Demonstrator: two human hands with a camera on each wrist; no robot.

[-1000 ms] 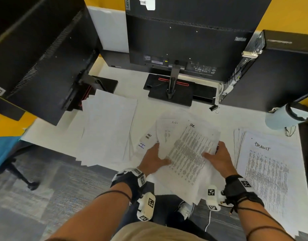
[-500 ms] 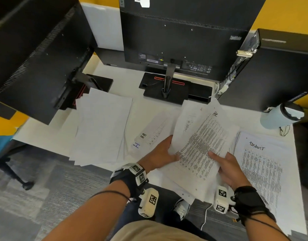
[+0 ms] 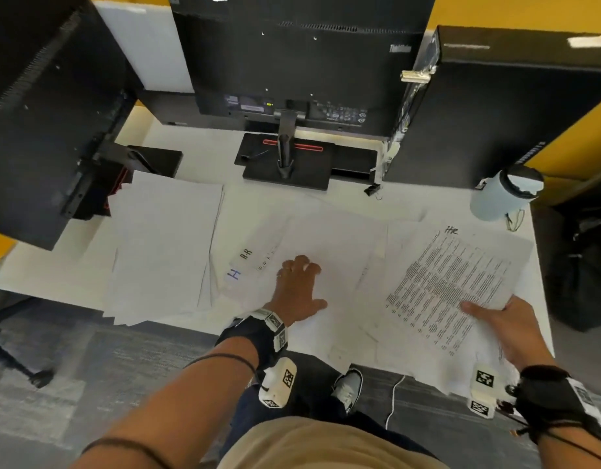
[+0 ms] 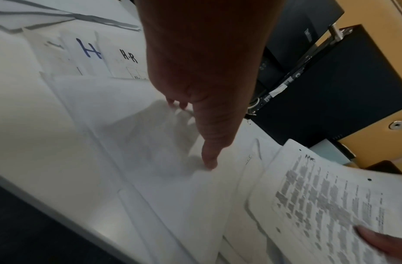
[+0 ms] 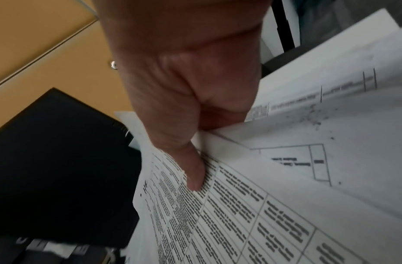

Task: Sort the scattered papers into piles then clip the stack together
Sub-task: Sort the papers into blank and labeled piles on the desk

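The right hand (image 3: 505, 328) pinches the printed sheet marked "HR" (image 3: 448, 286) at its near edge, thumb (image 5: 194, 171) on the printed face and fingers hidden beneath, holding it over the right-hand pile of papers (image 3: 390, 336). The left hand (image 3: 297, 292) rests palm down with loosely spread fingers (image 4: 210, 159) on the blank middle sheets (image 3: 336, 238). Left of those fingers lie the "H" and "HR" labelled pages (image 3: 245, 262) and a further white paper stack (image 3: 163, 245).

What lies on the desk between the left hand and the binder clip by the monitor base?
In the head view, only loose white sheets, then bare desk, separate the left hand from the binder clip.
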